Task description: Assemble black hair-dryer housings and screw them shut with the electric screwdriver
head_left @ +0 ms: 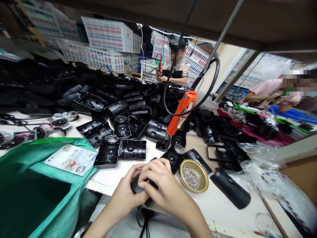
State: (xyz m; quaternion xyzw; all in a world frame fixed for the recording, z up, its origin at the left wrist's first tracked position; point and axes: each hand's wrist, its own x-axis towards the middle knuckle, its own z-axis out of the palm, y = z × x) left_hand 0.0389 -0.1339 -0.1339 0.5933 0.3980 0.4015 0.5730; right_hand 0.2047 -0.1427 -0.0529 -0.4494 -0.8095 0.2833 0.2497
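Both of my hands are wrapped round a black plastic housing [137,185] at the front edge of the table. My left hand [126,188] grips it from the left, and my right hand [160,183] lies over its top with bent fingers. Much of the housing is hidden under my fingers. A black cord [146,223] hangs below it. Just right of my hands stands a yellow bowl [206,185] of small metal screws [190,178]. An orange electric screwdriver [180,110] hangs above the table, its tip down among black shells.
Black plastic shells [132,149] are piled across the table, with one curved black cover [230,188] at the right. On the left lie a green bag [81,180] and a phone in a cartoon case [70,158]. White crates [109,34] and two people [184,71] are beyond.
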